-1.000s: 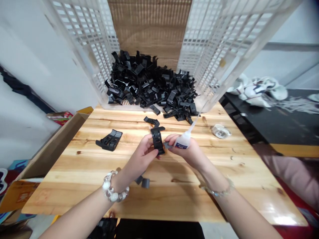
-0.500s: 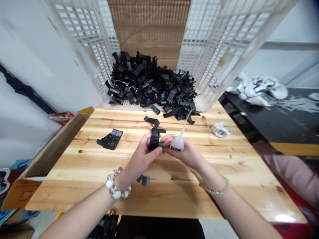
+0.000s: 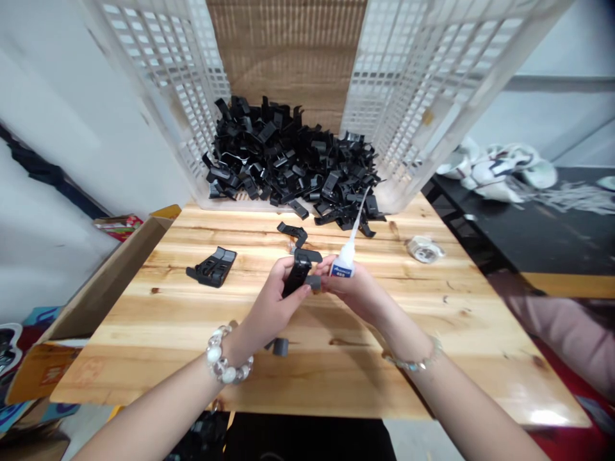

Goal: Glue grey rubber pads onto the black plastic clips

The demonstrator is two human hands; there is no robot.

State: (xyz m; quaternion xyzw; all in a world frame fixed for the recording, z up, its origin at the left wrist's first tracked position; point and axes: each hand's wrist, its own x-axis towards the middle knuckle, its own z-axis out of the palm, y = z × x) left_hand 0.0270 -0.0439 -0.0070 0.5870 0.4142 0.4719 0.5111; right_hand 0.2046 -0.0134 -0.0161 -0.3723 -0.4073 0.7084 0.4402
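**A:** What changed in the hands just now?

**B:** The left hand (image 3: 273, 307) tilted the black plastic clip (image 3: 296, 276), so it leans diagonally now. Its fingers press together around the clip's matte, ribbed body. The right hand (image 3: 358, 296) lifted the small glue bottle (image 3: 342, 265) a little, with the thin nozzle pointing up.

**A:** Are the right fingers closed?

**B:** Yes, they curl around the smooth bottle. A small grey piece (image 3: 313, 282) sits just beside them, but I cannot tell if they pinch it.

**A:** And around the hands?

**B:** Both hands are above the pine desk (image 3: 120, 378). Beyond them, a heap of black clips (image 3: 288, 160) lies in front of a white plastic crate (image 3: 423, 83).
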